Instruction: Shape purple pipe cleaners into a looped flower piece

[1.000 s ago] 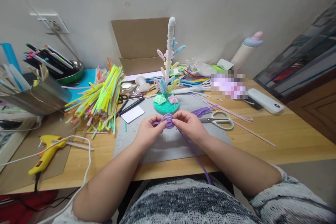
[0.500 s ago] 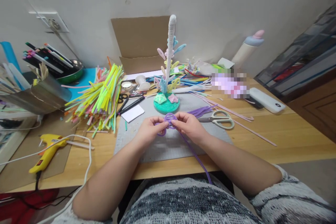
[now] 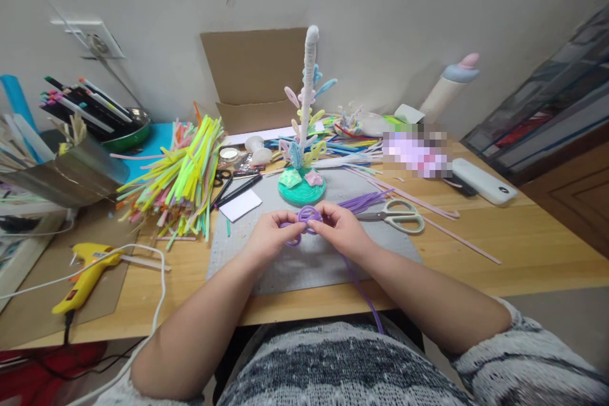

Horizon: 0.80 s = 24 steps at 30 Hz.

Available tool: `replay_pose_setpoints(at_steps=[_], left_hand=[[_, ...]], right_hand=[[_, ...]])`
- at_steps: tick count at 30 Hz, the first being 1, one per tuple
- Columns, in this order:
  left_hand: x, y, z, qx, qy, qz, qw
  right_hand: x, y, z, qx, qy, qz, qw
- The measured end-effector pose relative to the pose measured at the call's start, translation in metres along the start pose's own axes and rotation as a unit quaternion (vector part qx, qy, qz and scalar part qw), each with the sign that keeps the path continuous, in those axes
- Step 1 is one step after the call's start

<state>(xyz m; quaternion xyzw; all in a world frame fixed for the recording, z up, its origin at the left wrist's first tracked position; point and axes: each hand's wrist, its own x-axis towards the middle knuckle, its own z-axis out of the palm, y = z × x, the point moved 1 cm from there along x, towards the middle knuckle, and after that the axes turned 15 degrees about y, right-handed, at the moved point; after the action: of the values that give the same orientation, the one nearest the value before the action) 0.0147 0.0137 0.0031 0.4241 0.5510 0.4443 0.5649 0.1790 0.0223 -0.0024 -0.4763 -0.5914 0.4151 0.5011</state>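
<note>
1. your left hand (image 3: 269, 238) and right hand (image 3: 346, 228) both grasp a small coil of looped, fuzzy purple wire (image 3: 309, 212), pinched between thumbs and fingers, just in front of the round, bright green base (image 3: 301, 194). if either pinch slackens, the loops could well spring apart, as nothing else appears to secure them.
2. squeezing too hard would probably flatten or kink the loops; your fingertips cover part of the coil, so a crossed strand could go unnoticed.
3. the thin purple tail (image 3: 364, 295) runs away from the green base, towards your grey-and-white knitted top (image 3: 333, 361). if it snags there, the tug might pull the coil askew.
4. the metal scissors with pale oval handles (image 3: 403, 216) lie right of the green base, blades towards your right hand, tips hidden. a careless wrist swing could knock them.
5. the tall, white, fuzzy-wrapped stem (image 3: 309, 89) rises above the green base. pushing your hands forward may bump the base and, being top-heavy-looking, the piece could tip.
</note>
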Motion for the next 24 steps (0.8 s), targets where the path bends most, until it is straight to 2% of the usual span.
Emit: replay_pose_setpoints(at_steps=[2, 3, 10, 18, 24], left_hand=[[0.0007, 0.0001, -0.0006, -0.008, -0.001, -0.004, 1.000], [0.0010, 0.0000, -0.0007, -0.013, -0.003, -0.005, 1.000], [0.0036, -0.0052, -0.0009, -0.060, -0.057, -0.043, 0.996], [0.0046, -0.0068, -0.0028, -0.077, -0.090, -0.041, 0.992], [0.0033, -0.0051, -0.0022, -0.087, -0.115, -0.058, 0.988]], right_hand=[[0.0002, -0.0028, -0.0015, -0.047, 0.013, -0.079, 0.996], [0.0000, -0.0037, -0.0016, -0.054, 0.008, -0.091, 0.994], [-0.0013, 0.0006, 0.0029, 0.058, -0.048, 0.054, 0.996], [-0.0012, 0.0021, 0.0003, 0.037, -0.066, 0.023, 0.997], [-0.0018, -0.0046, 0.0015, 0.065, -0.064, 0.036, 0.995]])
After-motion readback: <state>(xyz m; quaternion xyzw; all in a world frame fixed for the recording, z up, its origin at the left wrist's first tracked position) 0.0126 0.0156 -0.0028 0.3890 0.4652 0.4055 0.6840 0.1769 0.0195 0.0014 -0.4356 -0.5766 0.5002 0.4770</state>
